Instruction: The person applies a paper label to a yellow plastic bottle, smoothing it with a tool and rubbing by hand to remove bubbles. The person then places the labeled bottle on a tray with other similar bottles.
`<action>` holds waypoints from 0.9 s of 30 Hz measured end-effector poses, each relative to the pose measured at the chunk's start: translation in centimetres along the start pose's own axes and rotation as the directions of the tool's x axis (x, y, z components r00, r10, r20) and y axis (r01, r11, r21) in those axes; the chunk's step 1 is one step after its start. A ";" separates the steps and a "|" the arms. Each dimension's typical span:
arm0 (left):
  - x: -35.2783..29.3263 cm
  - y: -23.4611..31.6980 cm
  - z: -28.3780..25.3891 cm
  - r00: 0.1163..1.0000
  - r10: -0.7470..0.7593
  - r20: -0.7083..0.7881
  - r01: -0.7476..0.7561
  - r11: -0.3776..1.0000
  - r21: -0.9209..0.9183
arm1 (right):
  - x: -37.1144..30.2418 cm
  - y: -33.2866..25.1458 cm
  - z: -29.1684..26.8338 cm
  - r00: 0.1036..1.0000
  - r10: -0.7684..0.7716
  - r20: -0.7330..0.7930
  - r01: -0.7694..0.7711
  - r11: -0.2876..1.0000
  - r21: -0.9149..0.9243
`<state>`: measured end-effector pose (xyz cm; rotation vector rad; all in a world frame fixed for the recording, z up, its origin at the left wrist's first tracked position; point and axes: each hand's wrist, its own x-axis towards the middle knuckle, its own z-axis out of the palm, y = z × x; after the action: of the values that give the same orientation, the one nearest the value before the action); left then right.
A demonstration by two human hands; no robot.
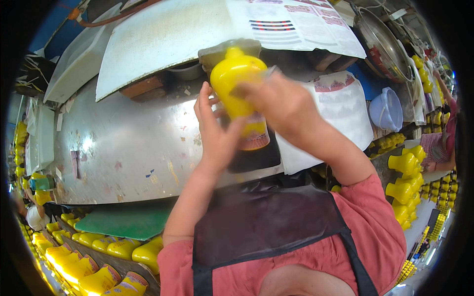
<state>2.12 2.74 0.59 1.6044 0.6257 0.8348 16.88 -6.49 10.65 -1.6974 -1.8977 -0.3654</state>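
As hands (219,133) (286,106) touch the vase (234,71), its inside's hidden.

Stained metal worktable (118,158), white glare (88,143) on it, blue surface (64,33) upper left, green board (126,220) lower left

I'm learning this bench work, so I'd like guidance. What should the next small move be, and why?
Probably brace the yellow vase with the left hand. The right hand shows blurred across the vase's glossy, rounded body, while the left is at its left side, so the vase might turn.
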 end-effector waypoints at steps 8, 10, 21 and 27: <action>5.2 2.6 2.1 0.960 0.269 -0.073 -0.208 0.865 0.456 | 1.6 4.9 0.7 0.977 0.193 -0.086 -0.169 0.959 0.229; 5.7 2.6 2.3 0.975 0.187 -0.117 -0.129 0.914 0.384 | 3.2 6.4 1.1 0.971 0.231 -0.055 -0.211 0.948 0.240; 5.6 0.6 1.1 0.997 -0.070 -0.035 0.056 0.954 -0.293 | -0.5 5.0 1.6 0.960 -0.171 -0.219 0.175 0.985 -0.003; 6.0 2.4 0.9 0.996 -0.076 -0.039 0.063 0.965 -0.255 | -2.1 1.1 1.1 0.879 -0.477 -0.006 0.465 0.852 0.242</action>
<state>6.33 6.40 3.91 1.3270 0.5817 0.8672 17.83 -7.41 8.43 -1.0821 -2.2911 -0.2626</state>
